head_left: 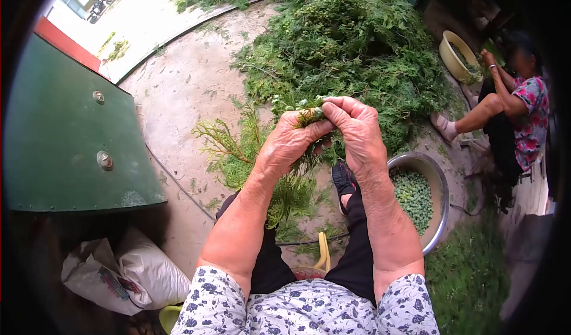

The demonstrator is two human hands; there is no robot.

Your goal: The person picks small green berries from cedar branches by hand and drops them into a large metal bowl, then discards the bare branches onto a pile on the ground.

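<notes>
Your left hand (289, 137) has a conifer sprig (306, 120) gripped between thumb and curled fingers, up in front of you over the gap between your knees, with small green cones (319, 112) showing at its upper end. Your right hand (360, 130) meets it there, thumb and forefinger drawn into a narrow pinch beside those cones; whether a cone is caught between the tips, you cannot tell from this view. For good control, I'd judge it best to have the left thumb close under the cones so the stem doesn't bend, and to let the right fingertips work on one cone at a time, with a light twist rather than a tug. The metal basin (439, 187) of loose cones sits just beside your right forearm, partly hidden by it. Below you is a dusty, hard, pale floor (184, 85), with a thin cable (180, 187) running across it and loose branches (232, 148) to the left. A big heap of conifer cuttings (363, 55) lies ahead, a green metal panel (56, 133) and a white sack (151, 269) stand to your left, and a seated co-worker (529, 121) is at far right, near a yellow basin (446, 58).
</notes>
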